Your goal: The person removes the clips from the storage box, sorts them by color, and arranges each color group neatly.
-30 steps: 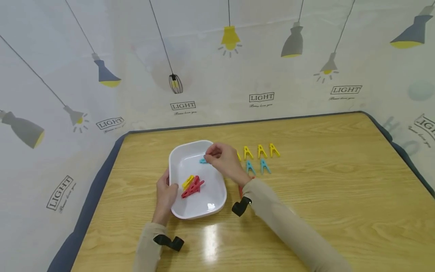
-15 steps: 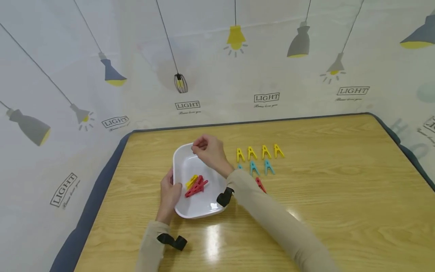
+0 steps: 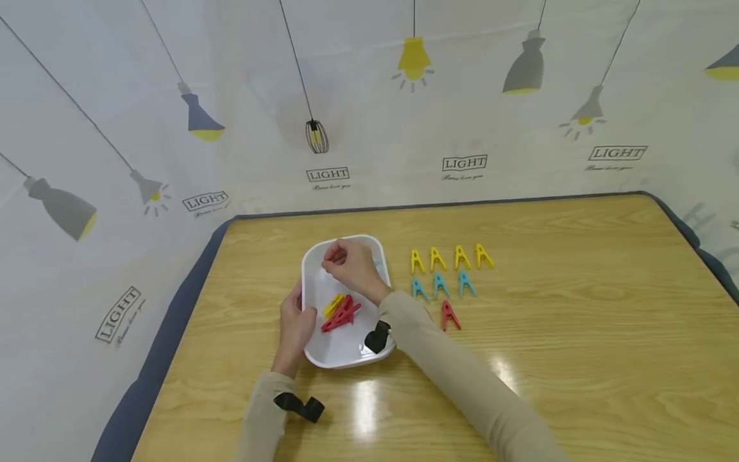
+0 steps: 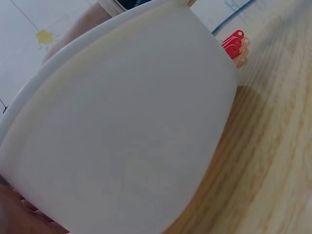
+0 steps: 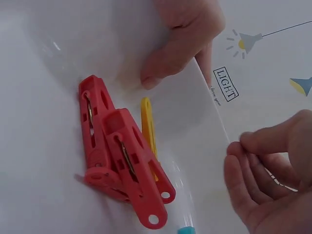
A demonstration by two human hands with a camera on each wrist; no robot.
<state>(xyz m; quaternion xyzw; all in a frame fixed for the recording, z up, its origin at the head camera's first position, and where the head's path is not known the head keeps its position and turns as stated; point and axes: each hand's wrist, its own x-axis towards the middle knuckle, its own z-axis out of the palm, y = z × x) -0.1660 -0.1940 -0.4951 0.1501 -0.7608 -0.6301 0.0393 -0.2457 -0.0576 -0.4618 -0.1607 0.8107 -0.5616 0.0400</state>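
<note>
Head view: a white oval plastic tray (image 3: pixel 323 282) is sitting on the wooden worktop (image 3: pixel 577 333), holding two red plastic pegs (image 3: pixel 342 316) and one yellow peg (image 3: pixel 333 303); four yellow pegs (image 3: pixel 449 257), three blue pegs (image 3: pixel 441 284) and one red peg (image 3: pixel 449 315) are lying to its right, with open board beyond.
Left wrist view: the left hand (image 3: pixel 296 324) is gripping the tray's near rim (image 4: pixel 122 146).
Right wrist view: the right hand (image 5: pixel 273 180) is hovering over the tray, fingers curled and pinched together; whether it is holding anything, I cannot tell. A blue peg tip (image 5: pixel 185 230) is showing at the picture's edge.
</note>
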